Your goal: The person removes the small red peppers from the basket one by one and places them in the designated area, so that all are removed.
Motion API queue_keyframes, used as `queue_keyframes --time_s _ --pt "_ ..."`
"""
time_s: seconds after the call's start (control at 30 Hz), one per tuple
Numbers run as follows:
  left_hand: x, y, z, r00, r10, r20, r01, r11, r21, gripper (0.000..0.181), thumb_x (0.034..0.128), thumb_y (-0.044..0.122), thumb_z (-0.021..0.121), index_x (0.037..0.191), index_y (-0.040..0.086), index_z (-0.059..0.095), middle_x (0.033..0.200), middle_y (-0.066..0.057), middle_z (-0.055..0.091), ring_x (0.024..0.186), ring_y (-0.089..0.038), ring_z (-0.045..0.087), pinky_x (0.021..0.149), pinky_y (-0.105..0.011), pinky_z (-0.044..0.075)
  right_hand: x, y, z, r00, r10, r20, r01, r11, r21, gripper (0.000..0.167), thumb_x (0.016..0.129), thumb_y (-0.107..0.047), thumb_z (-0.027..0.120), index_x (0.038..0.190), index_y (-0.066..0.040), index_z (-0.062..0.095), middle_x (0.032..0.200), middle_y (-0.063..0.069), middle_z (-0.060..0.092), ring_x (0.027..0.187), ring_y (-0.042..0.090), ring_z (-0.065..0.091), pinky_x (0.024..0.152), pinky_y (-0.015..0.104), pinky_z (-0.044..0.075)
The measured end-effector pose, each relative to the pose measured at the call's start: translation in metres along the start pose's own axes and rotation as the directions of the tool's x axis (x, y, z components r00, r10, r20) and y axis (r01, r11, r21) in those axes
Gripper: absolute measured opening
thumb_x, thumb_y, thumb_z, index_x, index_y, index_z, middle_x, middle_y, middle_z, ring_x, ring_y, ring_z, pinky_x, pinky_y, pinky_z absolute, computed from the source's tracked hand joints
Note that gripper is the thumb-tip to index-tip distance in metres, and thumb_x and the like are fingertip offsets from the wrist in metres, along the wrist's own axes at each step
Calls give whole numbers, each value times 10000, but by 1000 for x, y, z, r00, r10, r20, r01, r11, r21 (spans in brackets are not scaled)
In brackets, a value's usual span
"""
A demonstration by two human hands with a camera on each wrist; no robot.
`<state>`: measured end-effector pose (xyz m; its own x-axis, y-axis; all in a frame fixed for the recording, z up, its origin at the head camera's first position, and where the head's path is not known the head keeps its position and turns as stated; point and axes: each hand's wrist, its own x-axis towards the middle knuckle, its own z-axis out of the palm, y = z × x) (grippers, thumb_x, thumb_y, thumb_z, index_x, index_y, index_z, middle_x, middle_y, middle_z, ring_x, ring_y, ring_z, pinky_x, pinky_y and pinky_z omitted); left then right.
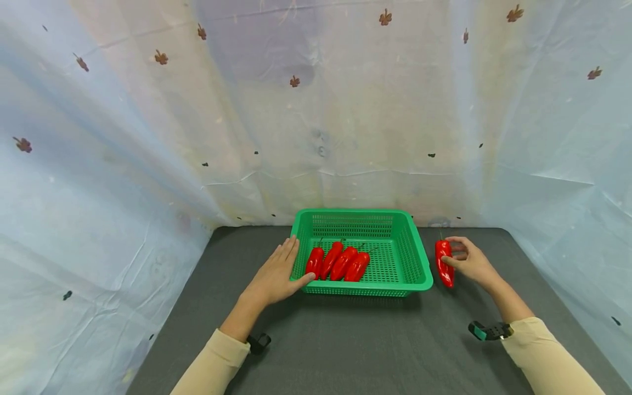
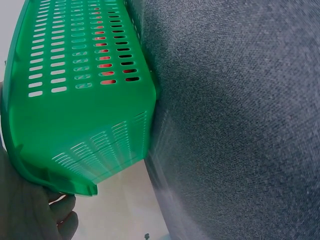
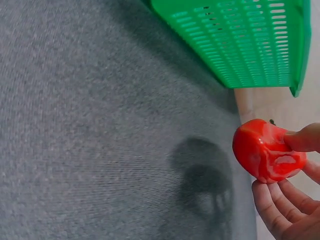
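Note:
A green plastic basket (image 1: pixel 365 286) with slotted walls sits on the dark table. Several red chili peppers (image 1: pixel 340 262) lie side by side in its left half, stems pointing away. My left hand (image 1: pixel 280 274) rests against the basket's left front corner, fingers straight along the left rim and thumb at the front rim. To the right of the basket, my right hand (image 1: pixel 469 260) pinches another red chili pepper (image 1: pixel 444 266) between thumb and fingers. In the right wrist view this pepper (image 3: pixel 265 150) is held above the table, apart from the basket wall (image 3: pixel 240 45).
The dark grey table (image 1: pixel 345 345) extends in front of the basket and to both sides. A pale patterned sheet (image 1: pixel 345 126) hangs behind the table and along both sides. Dark bands (image 1: pixel 489 331) are worn on both wrists.

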<state>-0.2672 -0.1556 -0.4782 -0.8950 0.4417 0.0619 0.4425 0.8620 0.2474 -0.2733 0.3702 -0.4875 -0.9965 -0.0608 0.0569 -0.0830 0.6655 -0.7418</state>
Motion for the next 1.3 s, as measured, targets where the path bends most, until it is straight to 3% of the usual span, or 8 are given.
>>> queue_keyframes --time_s 0.4,0.63,0.87,1.3 --pt "-1 4 -2 1000 -3 1 3 1000 0 1064 1036 760 445 1721 41 62 1809 -110 13 1673 -293 42 1357 -450 84 7 17 6 997 12 71 -13 1000 9 622 1053 -126 706 1537 107 392 1372 433 513 1112 488 672 770 466 653" --pt "0 4 -2 1000 -6 4 6 1000 8 1069 1033 771 428 1722 45 53 1809 -98 -2 1674 -280 30 1357 -438 70 9 19 6 993 20 117 -19 1000 -12 607 1050 -119 701 1516 121 395 1360 456 512 1074 460 678 769 474 645" --pt "0 3 -1 1000 1 -4 -1 1000 7 1071 1031 766 442 1722 34 75 1809 -111 24 1673 -293 52 1357 -457 93 13 19 5 989 50 137 -46 998 -29 611 1056 -123 689 1530 119 387 1364 464 502 951 352 705 737 434 634" --pt "0 2 0 1000 -4 -8 3 1000 -8 1071 1032 752 462 1718 29 70 1807 -121 31 1673 -299 52 1355 -468 86 14 19 1 990 43 136 -25 992 -125 624 1075 -191 678 1525 130 388 1357 453 520 1130 543 632 828 551 615"
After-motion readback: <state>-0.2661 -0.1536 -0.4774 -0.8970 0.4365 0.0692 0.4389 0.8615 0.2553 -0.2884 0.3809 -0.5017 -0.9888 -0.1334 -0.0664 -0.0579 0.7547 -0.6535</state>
